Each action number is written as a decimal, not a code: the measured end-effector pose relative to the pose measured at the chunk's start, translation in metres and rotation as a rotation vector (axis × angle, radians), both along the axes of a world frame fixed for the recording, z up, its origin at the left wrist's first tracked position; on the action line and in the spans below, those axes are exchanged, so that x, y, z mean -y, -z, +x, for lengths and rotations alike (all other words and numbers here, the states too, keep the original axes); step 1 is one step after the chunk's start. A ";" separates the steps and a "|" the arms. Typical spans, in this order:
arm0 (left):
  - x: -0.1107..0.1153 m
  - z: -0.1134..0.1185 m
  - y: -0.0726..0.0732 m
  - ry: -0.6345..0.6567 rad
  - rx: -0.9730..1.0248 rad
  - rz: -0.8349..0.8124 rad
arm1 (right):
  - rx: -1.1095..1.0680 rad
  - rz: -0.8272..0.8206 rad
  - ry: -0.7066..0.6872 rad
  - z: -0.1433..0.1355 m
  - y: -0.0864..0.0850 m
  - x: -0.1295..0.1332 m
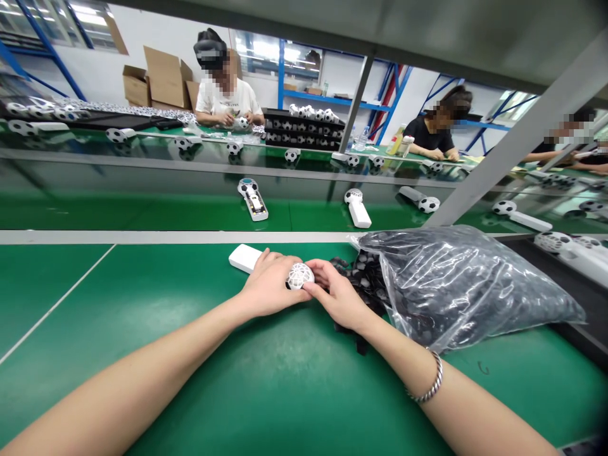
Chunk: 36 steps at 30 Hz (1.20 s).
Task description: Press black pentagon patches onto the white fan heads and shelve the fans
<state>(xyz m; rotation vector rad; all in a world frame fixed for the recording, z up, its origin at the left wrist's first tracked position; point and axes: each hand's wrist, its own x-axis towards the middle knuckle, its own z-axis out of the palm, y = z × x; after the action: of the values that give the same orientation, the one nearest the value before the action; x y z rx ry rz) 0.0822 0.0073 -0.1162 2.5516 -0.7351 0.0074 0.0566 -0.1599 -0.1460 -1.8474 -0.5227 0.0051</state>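
Note:
On the green work surface, my left hand [274, 285] is closed around a white handheld device with a round lattice head [301, 277] like a soccer ball. Its white handle [245, 258] sticks out past the far side of that hand. My right hand [336, 292] grips the right edge of the same head between thumb and fingers. Between the hands the lattice faces up, with white ribs and open gaps. The middle of the device is hidden under my left hand. Just beyond my right hand lie loose black pieces [369, 276], spilling from a clear plastic bag [468, 285].
A green conveyor belt [190, 209] runs across ahead, carrying several soccer-ball devices; one [253, 200] has its handle opened. A grey metal post [503, 139] slants down at the right, near a black tray [510, 246] of devices. Co-workers sit across the line.

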 end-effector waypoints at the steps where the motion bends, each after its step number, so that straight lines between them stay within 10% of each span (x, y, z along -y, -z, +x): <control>1: 0.000 0.000 -0.001 0.006 0.004 -0.002 | 0.004 -0.005 -0.010 0.000 0.001 -0.001; 12: -0.004 0.006 0.003 0.049 0.000 -0.030 | 0.278 -0.540 0.312 0.013 -0.022 0.036; 20: -0.008 0.005 0.000 0.121 -0.154 0.034 | 0.160 -0.882 0.188 0.003 -0.024 0.040; 25: 0.000 -0.004 0.002 0.010 -0.217 -0.087 | 0.202 -0.752 0.135 0.000 -0.027 0.036; 36: -0.013 0.008 -0.001 0.322 -0.305 -0.205 | 0.052 -0.209 0.023 -0.004 -0.029 0.025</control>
<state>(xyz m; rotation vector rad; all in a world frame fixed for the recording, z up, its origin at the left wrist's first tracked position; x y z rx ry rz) 0.0906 0.0199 -0.1154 2.1514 -0.9562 -0.3831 0.0525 -0.1849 -0.1175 -2.0620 -0.5544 -0.0036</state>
